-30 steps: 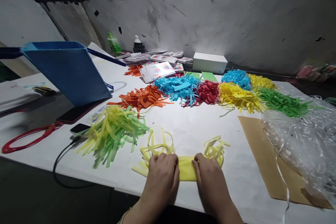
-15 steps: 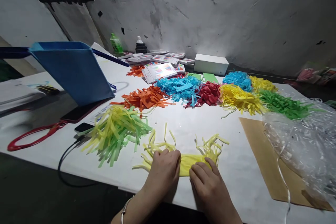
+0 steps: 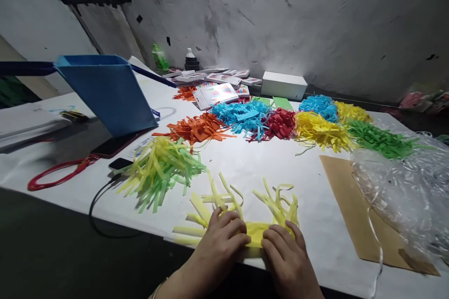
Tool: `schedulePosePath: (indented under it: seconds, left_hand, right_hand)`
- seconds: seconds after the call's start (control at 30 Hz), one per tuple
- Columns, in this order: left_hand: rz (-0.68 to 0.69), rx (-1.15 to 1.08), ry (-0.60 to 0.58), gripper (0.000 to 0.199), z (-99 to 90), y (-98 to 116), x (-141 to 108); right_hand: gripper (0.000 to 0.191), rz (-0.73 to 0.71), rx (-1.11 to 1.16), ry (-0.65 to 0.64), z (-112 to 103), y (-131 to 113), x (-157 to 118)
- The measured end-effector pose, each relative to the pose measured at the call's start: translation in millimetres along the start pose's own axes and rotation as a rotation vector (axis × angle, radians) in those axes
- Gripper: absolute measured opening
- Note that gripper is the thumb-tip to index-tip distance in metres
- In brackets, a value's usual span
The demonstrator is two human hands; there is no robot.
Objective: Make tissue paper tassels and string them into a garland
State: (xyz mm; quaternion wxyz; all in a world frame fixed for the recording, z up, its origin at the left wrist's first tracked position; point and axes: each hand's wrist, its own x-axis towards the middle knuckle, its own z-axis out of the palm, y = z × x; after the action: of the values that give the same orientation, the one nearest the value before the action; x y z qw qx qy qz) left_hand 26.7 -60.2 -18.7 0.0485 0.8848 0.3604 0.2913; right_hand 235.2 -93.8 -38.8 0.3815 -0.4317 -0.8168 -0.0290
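A length of yellow fringed paper (image 3: 257, 230) lies to the left of the brown sheet (image 3: 351, 205), at the near edge of the white-covered table (image 3: 312, 187), with both hands on it. The left hand (image 3: 219, 247) is at the end farther from the brown sheet and the right hand (image 3: 289, 257) at the end nearer to it. The fingers (image 3: 277, 238) of each are curled over the paper and grasp it; the thumbs are hidden beneath. The flat middle band shows in the gap between the two sets of fingers, while loose yellow strips fan out past the fingertips on the far side and also to the left of the left hand. Well to the left of the brown sheet, beyond the left hand, is a yellow and pale green bundle of strips (image 3: 154, 163). Clear plastic wrapping (image 3: 403, 187) covers the right part of the brown sheet. Past its far end, a green heap (image 3: 382, 138) and a yellow heap (image 3: 321, 131) lie closest; farther left of it come a red heap (image 3: 278, 124), a blue heap (image 3: 242, 114) and an orange heap (image 3: 201, 128). A white box (image 3: 284, 85) stands beyond the brown sheet, near the wall (image 3: 315, 18).
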Motion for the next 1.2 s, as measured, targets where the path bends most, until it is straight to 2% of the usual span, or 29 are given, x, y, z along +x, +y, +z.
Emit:
schedulePosePath:
  seconds: [0.1, 0.2, 0.3, 0.37, 0.43, 0.53, 0.6, 0.67, 0.8, 0.9, 1.03, 1.1, 1.2]
  left_hand:
    - [-0.060, -0.013, -0.024, 0.015, -5.2, 1.2, -0.4]
    - [-0.192, 0.000, -0.090, 0.022, -8.9, 2.3, 5.2]
    - [-0.325, 0.094, -0.153, 0.021, -7.1, 1.3, 14.7]
    - [-0.351, 0.115, -0.144, 0.014, -3.0, -1.7, 19.0]
    - [-0.292, 0.076, -0.103, 0.012, 1.8, -5.8, 19.5]
    - [-0.122, 0.001, -0.064, 0.016, 6.1, -10.0, 15.1]
    - [-0.061, -0.027, -0.087, 0.012, 5.6, -9.6, 11.6]
    - [-0.044, -0.040, -0.120, 0.005, 2.9, -7.2, 8.8]
    - [-0.007, -0.047, -0.106, 0.017, -2.1, -2.8, 5.5]
    - [-0.008, -0.049, -0.126, 0.019, -3.5, -3.0, 4.8]
    - [0.015, -0.069, -0.095, 0.016, -3.1, -5.4, 6.0]
    - [0.044, -0.075, -0.051, 0.009, -1.7, -5.9, 7.0]
    - [0.091, -0.079, 0.009, 0.014, 0.9, -4.9, 8.1]
  right_hand:
    - [0.019, 0.064, 0.004, -0.029, -2.4, 4.0, -7.4]
    - [0.030, 0.194, -0.058, 0.021, 1.0, 4.7, -0.7]
    - [0.035, 0.242, -0.193, -0.058, 7.8, 6.5, 14.7]
    - [0.034, 0.267, -0.244, -0.101, 10.7, 8.8, 23.2]
    - [0.027, 0.271, -0.239, -0.069, 11.0, 10.4, 27.1]
    - [0.024, 0.125, -0.121, 0.013, 7.6, 9.2, 24.6]
    - [0.020, 0.042, -0.031, -0.014, 4.4, 6.5, 20.0]
    - [0.012, 0.046, -0.009, -0.039, 1.6, 3.7, 15.1]
    - [0.015, 0.070, -0.092, 0.084, -0.5, 1.4, 7.4]
    - [0.016, 0.051, -0.092, 0.079, -2.3, 1.4, 3.8]
    - [0.018, 0.168, -0.196, 0.153, -9.7, -2.8, 3.7]
    - [0.016, 0.125, -0.209, 0.161, -10.8, -8.5, 7.3]
    - [0.021, -0.015, -0.158, 0.153, -2.8, -17.9, 14.6]
